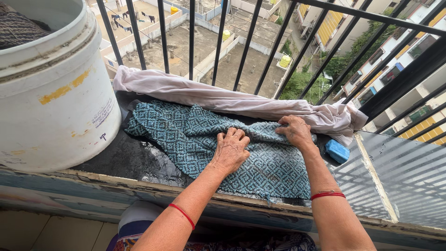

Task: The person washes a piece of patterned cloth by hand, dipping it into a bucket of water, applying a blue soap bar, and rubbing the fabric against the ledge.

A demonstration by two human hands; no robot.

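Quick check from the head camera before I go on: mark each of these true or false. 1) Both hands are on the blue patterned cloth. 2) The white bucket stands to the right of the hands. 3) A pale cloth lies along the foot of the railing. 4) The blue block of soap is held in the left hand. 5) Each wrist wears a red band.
1) True: the left hand and the right hand both press on the blue patterned cloth.
2) False: the white bucket stands to their left.
3) True: the pale cloth lies along the railing.
4) False: the blue block of soap lies on the ledge, right of the right hand.
5) True.
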